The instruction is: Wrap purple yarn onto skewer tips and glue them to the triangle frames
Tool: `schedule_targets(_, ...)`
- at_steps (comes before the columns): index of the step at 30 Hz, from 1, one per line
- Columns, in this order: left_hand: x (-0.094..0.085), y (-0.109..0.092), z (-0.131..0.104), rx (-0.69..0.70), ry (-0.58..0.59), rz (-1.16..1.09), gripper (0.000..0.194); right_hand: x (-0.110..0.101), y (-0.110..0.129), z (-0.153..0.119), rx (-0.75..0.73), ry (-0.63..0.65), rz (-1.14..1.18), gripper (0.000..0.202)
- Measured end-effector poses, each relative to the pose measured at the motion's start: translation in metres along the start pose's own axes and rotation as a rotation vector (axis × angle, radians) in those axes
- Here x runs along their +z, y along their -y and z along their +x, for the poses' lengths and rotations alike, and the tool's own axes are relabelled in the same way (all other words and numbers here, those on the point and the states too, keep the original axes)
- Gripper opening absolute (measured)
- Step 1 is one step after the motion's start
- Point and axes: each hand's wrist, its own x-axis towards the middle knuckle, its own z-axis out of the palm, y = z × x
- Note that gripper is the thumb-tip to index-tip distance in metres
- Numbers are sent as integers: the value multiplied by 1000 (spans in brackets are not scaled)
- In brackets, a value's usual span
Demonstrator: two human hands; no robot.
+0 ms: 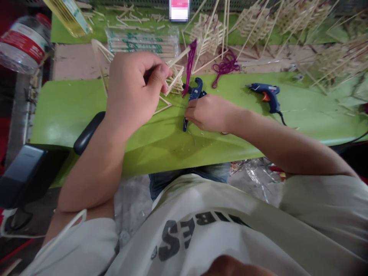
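Pinched in my left hand (136, 86) is a small wooden-stick frame (174, 78), raised over the green table. Purple string (191, 63) hangs from the tip of one of its sticks. My right hand (208, 113) is closed round a dark blue hand tool (196, 91), whose curved head points away from me, just right of the frame. Below it, the tool's lower handle shows past my fingers. A bundle of purple string (226, 68) lies farther back, behind the tool.
A blue glue gun (266, 92) with its cord lies at right. Several stick structures (255, 23) stand along the back. Wrapped sticks (143, 41) lie behind my left hand. Bottles (27, 44) are at far left, and a black rounded object (89, 132) sits by my left forearm.
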Motion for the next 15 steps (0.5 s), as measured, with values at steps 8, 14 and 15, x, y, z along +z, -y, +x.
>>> schedule_targets(8, 0, 0, 1, 10, -55, -11, 28, -6, 16, 12, 84, -85, 116, 33)
schedule_targets(14, -1, 1, 0, 4, -65, -8, 27, 1, -1, 21, 19, -103, 65, 36)
schedule_targets(15, -1, 1, 0, 0, -67, -6, 27, 3, -6, 21, -8, -99, 48, 28)
